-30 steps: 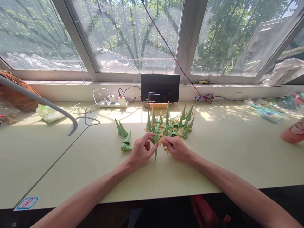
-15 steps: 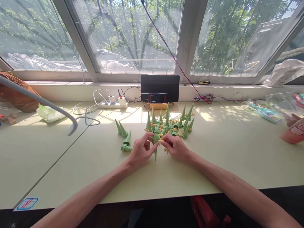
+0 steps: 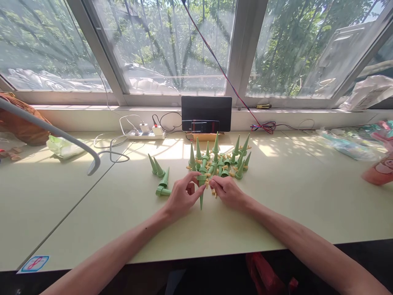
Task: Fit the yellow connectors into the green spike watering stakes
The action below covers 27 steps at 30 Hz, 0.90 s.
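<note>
My left hand is closed around the collar of a green plant watering spike, which hangs point down over the table. A small yellow valve juts from its right side. My right hand is closed at the outer end of that valve, thumb and finger pinched together. Just beyond my hands, several more green spikes with yellow valves stand and lie in a cluster. Left of my left hand are a few green spikes, with no yellow valves visible on them.
A dark tablet with a phone before it stands at the back. A power strip with cables lies to its left. A grey curved bar crosses the left side. Plastic bags and a reddish container are at the right.
My right fingers have curled in more tightly beside the valve. The spike and my left hand have stayed nearly in place.
</note>
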{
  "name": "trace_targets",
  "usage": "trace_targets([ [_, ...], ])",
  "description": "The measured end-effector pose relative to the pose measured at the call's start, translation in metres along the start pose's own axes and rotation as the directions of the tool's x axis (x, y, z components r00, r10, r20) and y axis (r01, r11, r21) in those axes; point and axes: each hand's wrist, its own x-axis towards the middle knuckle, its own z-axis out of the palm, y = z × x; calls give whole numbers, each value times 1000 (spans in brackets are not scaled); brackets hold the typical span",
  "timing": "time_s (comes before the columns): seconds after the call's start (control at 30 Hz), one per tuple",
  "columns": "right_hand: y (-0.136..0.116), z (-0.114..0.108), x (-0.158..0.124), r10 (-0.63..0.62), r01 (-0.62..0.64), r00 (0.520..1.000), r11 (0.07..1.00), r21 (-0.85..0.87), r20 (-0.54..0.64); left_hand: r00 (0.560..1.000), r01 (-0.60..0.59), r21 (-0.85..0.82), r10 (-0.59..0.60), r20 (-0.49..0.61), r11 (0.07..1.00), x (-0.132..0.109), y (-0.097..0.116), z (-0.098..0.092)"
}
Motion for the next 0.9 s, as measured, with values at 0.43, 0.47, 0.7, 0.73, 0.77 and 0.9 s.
trace_targets([
  [0.43,-3,0,-1,5,-1,999,996,91,-50,998,57,-48,-56,15,997,2,-1,-2],
  [0.47,-3,0,-2,9,-4,999,996,92,-51,998,55,-42,-54,19,998,2,0,-2],
  [0.7,0,2,-2,13,-10,999,997,75,-47,999,48,-3,-47,11,999,0,2,-2],
  [0.73,0,2,-2,13,-10,999,998,69,-48,999,48,0,-48,10,999,0,3,-2],
  [0.77,0,2,-2,13,-10,999,998,65,-49,999,46,2,-46,9,999,0,3,-1],
  [0.9,-2,1,-2,8,-5,999,998,64,-49,1000,28,7,-28,13,1000,-1,3,-1],
])
